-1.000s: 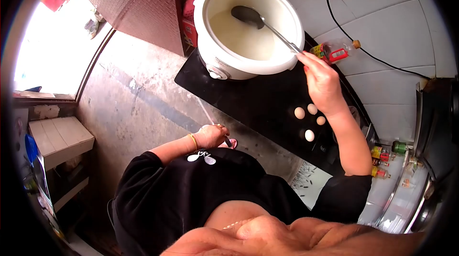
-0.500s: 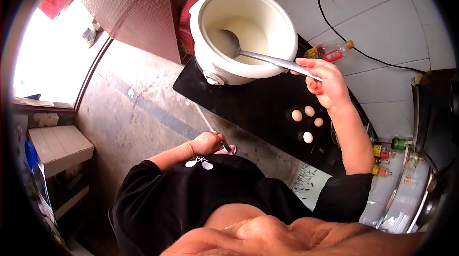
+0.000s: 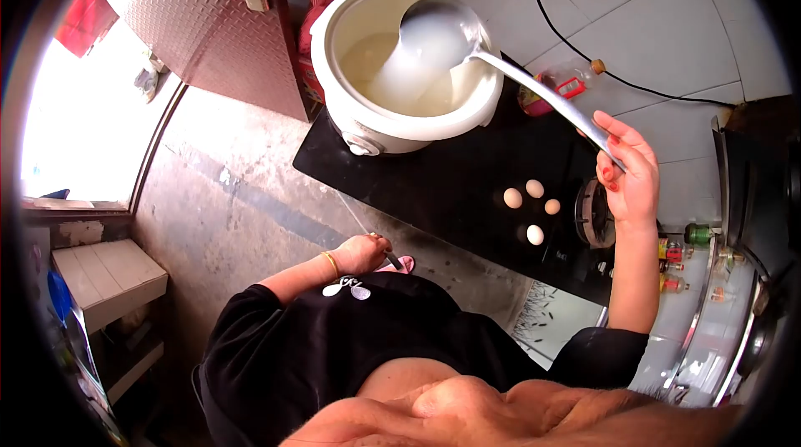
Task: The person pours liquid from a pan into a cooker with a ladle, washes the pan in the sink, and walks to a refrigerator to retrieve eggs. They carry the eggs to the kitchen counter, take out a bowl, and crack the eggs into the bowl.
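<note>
A metal ladle (image 3: 534,84) is raised over a white electric pot (image 3: 400,131), its handle in my right hand (image 3: 630,167). Pale, cloudy liquid (image 3: 409,80) pours from the tilted bowl of the ladle into the pot, which holds more of it. My left hand (image 3: 363,252) is low in front of my body, closed round the dark end of a thin stick-like tool (image 3: 359,217). The tool points away over the floor; what it is I cannot make out. Several eggs (image 3: 535,235) lie on the black counter surface, left of my right forearm.
A clear bottle (image 3: 563,84) with an orange cap lies behind the pot, near a black cable (image 3: 567,30). A burner (image 3: 594,213) is beside the eggs. More bottles (image 3: 674,255) are at the right. A textured door (image 3: 192,21) and wooden stand (image 3: 108,276) are at the left.
The ladle has come up out of the pot, and liquid now pours from it. My right hand has moved to the right and down in the view. My left hand has hardly moved.
</note>
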{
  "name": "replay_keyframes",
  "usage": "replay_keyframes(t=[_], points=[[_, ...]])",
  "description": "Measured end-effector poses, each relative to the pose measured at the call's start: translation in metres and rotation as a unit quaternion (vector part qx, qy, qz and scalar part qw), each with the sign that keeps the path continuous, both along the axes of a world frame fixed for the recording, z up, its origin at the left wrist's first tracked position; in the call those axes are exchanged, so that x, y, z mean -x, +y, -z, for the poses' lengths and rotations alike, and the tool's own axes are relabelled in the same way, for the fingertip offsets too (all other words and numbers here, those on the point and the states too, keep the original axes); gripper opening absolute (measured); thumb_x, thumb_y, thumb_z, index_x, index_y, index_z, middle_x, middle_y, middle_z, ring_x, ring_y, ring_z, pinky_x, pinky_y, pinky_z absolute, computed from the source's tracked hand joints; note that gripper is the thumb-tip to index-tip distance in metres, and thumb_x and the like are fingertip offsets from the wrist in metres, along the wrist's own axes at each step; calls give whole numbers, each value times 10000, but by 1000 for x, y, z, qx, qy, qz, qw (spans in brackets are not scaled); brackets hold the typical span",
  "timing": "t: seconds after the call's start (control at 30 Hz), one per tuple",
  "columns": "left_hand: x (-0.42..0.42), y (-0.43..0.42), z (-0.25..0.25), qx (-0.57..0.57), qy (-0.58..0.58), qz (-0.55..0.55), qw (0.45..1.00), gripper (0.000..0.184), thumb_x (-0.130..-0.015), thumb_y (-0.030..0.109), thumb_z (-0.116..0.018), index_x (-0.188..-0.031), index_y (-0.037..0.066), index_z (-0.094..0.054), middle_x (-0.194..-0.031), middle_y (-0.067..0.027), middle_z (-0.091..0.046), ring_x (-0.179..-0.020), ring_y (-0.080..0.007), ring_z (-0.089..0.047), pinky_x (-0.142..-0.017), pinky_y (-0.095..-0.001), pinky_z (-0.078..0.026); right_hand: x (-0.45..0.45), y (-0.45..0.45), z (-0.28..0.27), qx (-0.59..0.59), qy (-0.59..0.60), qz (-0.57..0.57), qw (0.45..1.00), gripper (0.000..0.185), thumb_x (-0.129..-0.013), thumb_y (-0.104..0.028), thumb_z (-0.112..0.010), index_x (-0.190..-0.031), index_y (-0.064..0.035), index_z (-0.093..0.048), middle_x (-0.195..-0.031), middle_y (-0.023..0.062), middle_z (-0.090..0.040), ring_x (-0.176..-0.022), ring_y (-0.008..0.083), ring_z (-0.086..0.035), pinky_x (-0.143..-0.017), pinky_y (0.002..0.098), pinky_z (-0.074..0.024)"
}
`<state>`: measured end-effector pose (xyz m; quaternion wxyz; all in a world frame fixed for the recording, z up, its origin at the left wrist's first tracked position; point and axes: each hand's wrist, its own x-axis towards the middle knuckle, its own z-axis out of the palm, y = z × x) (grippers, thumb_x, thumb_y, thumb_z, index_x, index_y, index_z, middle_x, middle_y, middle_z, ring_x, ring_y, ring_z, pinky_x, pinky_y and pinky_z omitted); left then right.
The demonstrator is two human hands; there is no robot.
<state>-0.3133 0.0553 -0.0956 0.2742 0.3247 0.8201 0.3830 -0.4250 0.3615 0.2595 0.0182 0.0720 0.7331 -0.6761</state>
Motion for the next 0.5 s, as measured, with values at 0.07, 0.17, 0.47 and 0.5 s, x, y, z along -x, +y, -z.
replay_keyframes(t=[0.07,0.17,0.47,0.5], points=[[0,2,4,-5,7,1,1000,237,-824,150,-553,-1025,35,-607,-920,-184,-638,-906,-358,-619,-817,-431,-499,-3,-7,0,-39,26,21,999,333,-922,-34,-438,-1220,78,-534,-895,168,-640,-493,51,-438,-404,169,-302],[0,5,14,-12,18,0,1000,234,-824,146,-552,-1020,34,-615,-918,-183,-642,-904,-353,-622,-817,-424,-502,0,-7,13,-114,77,-36,990,325,-924,-31,-450,-1217,51,-564,-717,55,-575,-504,48,-432,-422,176,-284],[13,27,21,-54,44,-53,996,212,-804,114,-573,-989,34,-639,-955,-179,-634,-928,-335,-614,-821,-400,-508,25,-64,76,-516,446,-183,708,316,-792,66,-552,-1098,22,-618,-1075,214,-633,-815,295,-655,-737,344,-547],[16,31,23,-6,82,-42,996,224,-799,121,-580,-997,35,-641,-974,-175,-635,-941,-337,-612,-836,-405,-501,27,-68,81,-554,449,-201,672,311,-786,40,-546,-1091,40,-611,-1087,220,-625,-805,294,-650,-742,334,-544]])
